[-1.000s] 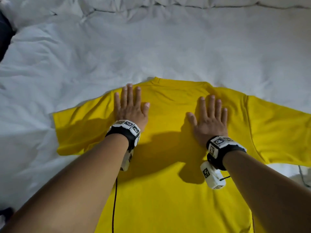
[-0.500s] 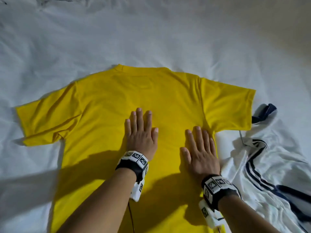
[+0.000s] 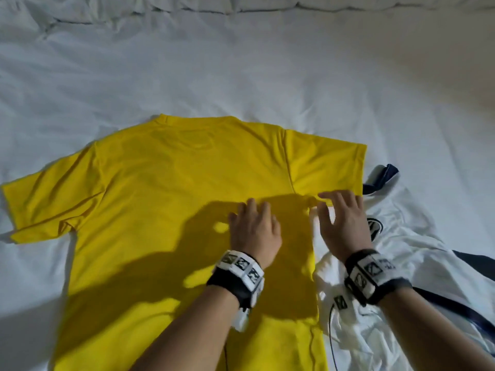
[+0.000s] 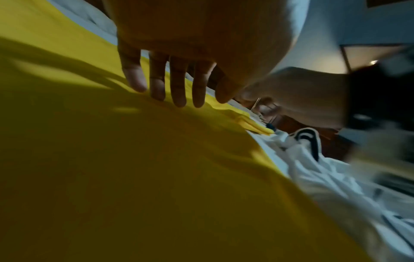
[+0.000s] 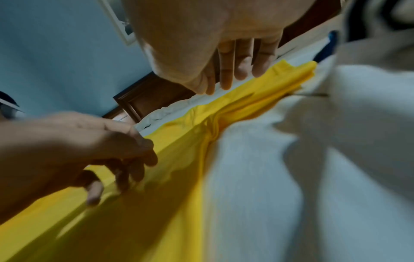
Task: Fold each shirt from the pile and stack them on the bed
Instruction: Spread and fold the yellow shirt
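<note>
A yellow T-shirt (image 3: 166,210) lies spread flat on the white bed (image 3: 241,76), collar away from me and both sleeves out. My left hand (image 3: 254,228) rests on its body right of the middle, and its straight fingers (image 4: 177,88) touch the cloth. My right hand (image 3: 341,220) is at the shirt's right edge by the armpit. Its fingers (image 5: 241,67) are spread just over the lower hem of the right sleeve (image 3: 326,167), holding nothing. Motion blur softens both wrist views.
A crumpled white shirt with navy stripes (image 3: 401,277) lies right of the yellow one, under my right wrist. A dark cable (image 3: 330,330) runs across it. Bare white sheet spreads beyond the collar and to the left. Dark wooden furniture (image 5: 143,95) stands past the bed.
Both hands have slid down the shirt and to the right. The right hand has left the shirt's body and now sits at the armpit edge with fingers spread.
</note>
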The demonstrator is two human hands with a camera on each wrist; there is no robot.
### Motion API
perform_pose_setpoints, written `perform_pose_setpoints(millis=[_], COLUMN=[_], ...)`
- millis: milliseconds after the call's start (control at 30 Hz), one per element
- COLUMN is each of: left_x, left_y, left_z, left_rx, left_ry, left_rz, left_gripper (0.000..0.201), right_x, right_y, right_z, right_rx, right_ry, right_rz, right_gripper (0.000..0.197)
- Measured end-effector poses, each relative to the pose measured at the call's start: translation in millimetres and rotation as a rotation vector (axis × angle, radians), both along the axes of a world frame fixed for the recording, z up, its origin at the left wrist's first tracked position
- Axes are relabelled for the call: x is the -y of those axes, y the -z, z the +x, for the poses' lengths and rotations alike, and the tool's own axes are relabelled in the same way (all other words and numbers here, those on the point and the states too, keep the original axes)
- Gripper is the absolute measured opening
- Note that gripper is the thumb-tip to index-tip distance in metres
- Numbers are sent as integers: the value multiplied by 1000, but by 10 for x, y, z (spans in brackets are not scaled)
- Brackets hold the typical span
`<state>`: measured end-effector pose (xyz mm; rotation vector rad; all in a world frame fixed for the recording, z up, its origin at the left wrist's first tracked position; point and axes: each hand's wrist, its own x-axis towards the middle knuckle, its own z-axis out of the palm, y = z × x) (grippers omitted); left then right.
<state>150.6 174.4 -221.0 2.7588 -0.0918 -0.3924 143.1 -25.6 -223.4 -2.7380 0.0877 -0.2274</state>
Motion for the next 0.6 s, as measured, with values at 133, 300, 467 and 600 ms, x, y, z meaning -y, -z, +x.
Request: perform_pose_setpoints(millis=[133,300,467,600], left_x=[585,941,1025,893], left_y=[53,246,360,341], left_z=[-33,107,168,233], left_rx=[-39,-132,-122,-207], left_ry=[27,-104,-118,-93], left_rz=[-104,14,141,42], left_gripper=[39,51,42,36], right_x=[89,62,-9,-43], right_y=[-2,-22,25,71], right_z=[758,1492,1780,1842], right_rx=[-168,-397,-407,-463], right_ry=[-57,-214,-100,-41], right_rz=[-57,-168,-116,-160], right_gripper=[42,56,59,51])
